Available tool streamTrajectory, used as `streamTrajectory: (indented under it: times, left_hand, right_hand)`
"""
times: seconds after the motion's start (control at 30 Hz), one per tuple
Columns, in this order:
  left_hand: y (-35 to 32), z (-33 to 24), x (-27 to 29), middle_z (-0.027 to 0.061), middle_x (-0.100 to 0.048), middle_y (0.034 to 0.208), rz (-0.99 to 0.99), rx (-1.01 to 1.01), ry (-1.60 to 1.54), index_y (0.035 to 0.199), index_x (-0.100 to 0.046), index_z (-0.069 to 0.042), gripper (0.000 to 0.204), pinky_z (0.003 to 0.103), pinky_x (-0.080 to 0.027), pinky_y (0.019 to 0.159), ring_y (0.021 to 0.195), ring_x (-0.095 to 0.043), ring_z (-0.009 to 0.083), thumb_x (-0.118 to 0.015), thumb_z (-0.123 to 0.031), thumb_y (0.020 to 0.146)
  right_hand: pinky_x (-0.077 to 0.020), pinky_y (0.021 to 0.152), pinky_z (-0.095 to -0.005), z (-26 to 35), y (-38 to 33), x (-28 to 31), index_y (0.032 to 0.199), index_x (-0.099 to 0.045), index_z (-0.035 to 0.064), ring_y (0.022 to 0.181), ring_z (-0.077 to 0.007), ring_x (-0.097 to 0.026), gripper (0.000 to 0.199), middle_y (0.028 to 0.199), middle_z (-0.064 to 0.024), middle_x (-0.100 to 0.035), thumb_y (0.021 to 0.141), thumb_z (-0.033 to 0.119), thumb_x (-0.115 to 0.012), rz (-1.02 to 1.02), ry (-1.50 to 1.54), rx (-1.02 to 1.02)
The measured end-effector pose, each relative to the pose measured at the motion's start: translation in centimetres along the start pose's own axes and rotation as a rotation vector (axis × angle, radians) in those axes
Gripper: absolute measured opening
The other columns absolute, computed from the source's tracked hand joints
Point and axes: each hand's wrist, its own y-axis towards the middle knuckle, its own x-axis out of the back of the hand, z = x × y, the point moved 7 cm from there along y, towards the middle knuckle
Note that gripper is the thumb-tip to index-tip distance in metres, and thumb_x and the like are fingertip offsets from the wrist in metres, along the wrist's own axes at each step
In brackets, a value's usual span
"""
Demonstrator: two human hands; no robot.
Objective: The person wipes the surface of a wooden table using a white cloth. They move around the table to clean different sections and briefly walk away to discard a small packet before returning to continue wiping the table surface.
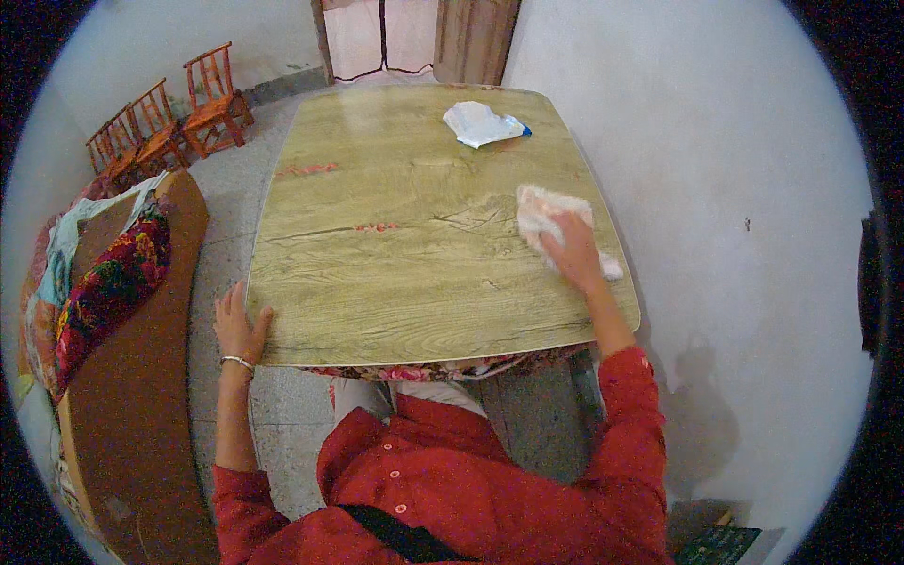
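Note:
A wood-grain table [377, 282] stands right in front of me. On its right side my right hand [573, 250] presses a fluffy pale pink cloth [539, 204] against the top, with part of the cloth sticking out beyond the wrist. At the table's near left edge rests my left hand [241, 322], its fingers apart and nothing in it; a bracelet circles that wrist. Farther back on the tabletop lies a crumpled white and blue plastic packet [480, 124].
Wooden chairs [215, 104] line the far left wall. A brown sofa [132, 405] with a floral cushion [118, 282] sits to my left. The white wall [734, 188] runs close along the table's right side. A curtained doorway [377, 38] is at the back.

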Motion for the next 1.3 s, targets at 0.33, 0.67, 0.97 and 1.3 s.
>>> streamTrajectory:
  times: [0.33, 0.67, 0.97, 1.3]
  left_hand:
    - [-0.8, -0.2, -1.9, 0.0233, -0.039, 0.136, 0.11, 0.285, -0.366, 0.138, -0.029, -0.002, 0.058, 0.037, -0.035, 0.1, 0.123, -0.042, 0.0345, -0.045, -0.034, 0.092]
    - [-1.1, 0.3, -2.4, 0.0214, -0.049, 0.127, 0.03, 0.28, -0.418, 0.138, -0.033, -0.009, 0.055, 0.037, -0.04, 0.095, 0.116, -0.049, 0.0343, -0.051, -0.028, 0.09]
    - [-0.3, -0.5, -1.7, 0.0218, -0.048, 0.129, 0.03, 0.261, -0.539, 0.136, -0.034, -0.003, 0.056, 0.035, -0.037, 0.098, 0.119, -0.048, 0.0301, -0.054, -0.026, 0.089]
    - [-0.5, 0.2, -2.7, 0.0209, -0.042, 0.135, -0.003, 0.241, -0.535, 0.136, -0.034, -0.001, 0.054, 0.035, -0.034, 0.101, 0.124, -0.043, 0.0291, -0.052, -0.024, 0.091]
  right_hand:
    - [-0.0314, 0.098, -0.0475, 12.7, -0.2, -2.0, 0.119, -0.057, 0.017, 0.114, -0.034, -0.045, 0.049, 0.122, -0.0151, -0.051, 0.078, 0.043, -0.062, 0.068, 0.001, 0.29]
    - [-0.03, 0.102, -0.0427, -2.1, -1.0, 1.5, 0.121, -0.055, 0.012, 0.121, -0.0344, -0.041, 0.051, 0.128, -0.0173, -0.048, 0.079, 0.04, -0.061, 0.066, -0.054, -0.091]
    - [-0.0344, 0.099, -0.0416, -5.3, 8.4, -2.0, 0.119, -0.056, 0.0085, 0.117, -0.0346, -0.045, 0.051, 0.124, -0.0188, -0.051, 0.08, 0.041, -0.059, 0.005, -0.146, -0.088]
    - [-0.0297, 0.103, -0.0421, -7.2, -4.0, 3.9, 0.12, -0.056, 0.0105, 0.122, -0.0337, -0.04, 0.049, 0.128, -0.0189, -0.048, 0.079, 0.037, -0.062, 0.006, -0.094, -0.164]
